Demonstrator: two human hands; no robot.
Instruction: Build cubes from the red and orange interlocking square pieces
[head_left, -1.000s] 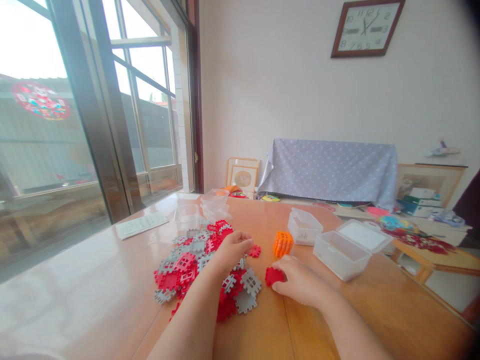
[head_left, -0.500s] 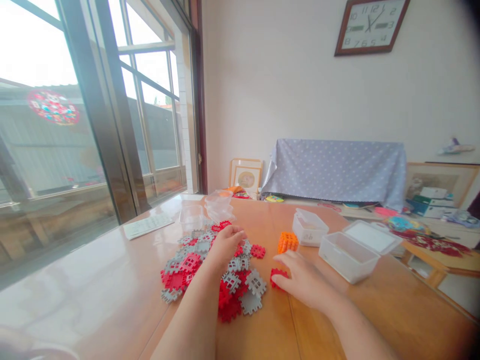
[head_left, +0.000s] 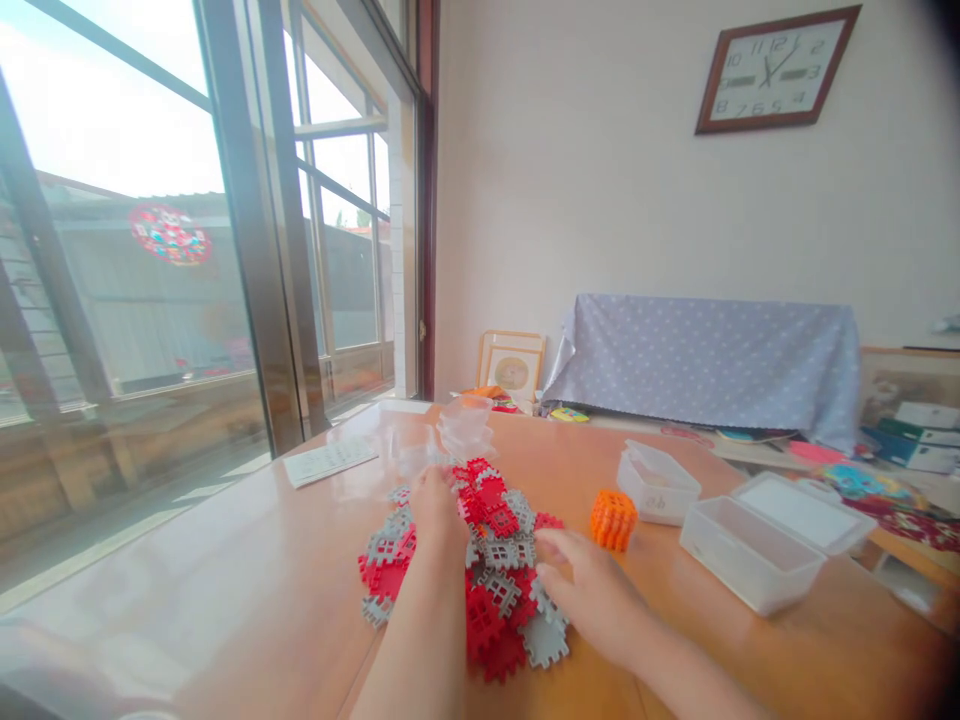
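A heap of red and grey toothed interlocking building pieces [head_left: 497, 520] spreads over the table in front of me. My left hand [head_left: 436, 505] reaches into the far left part of the heap, its fingertips blurred and hidden behind the hand. At the heap's right edge is my right hand [head_left: 589, 580], fingers bent and thumb apart, with nothing visible between them. A grey toothed piece [head_left: 546, 640] lies just below its thumb. One red piece [head_left: 550, 521] shows beyond its fingertips. To the right stands a block of orange toothed pieces [head_left: 613, 520], apart from both hands.
Two clear plastic boxes stand at the right: a smaller box [head_left: 660, 500] and a larger box [head_left: 750, 560] with its lid open. Behind the heap are clear plastic containers [head_left: 465, 425]. A printed sheet [head_left: 331, 461] lies at the back left of the wooden table [head_left: 247, 600].
The view has turned left. My right hand has moved left to the heap, and the separate red block beside it no longer shows. My left hand has shifted to the heap's far left.
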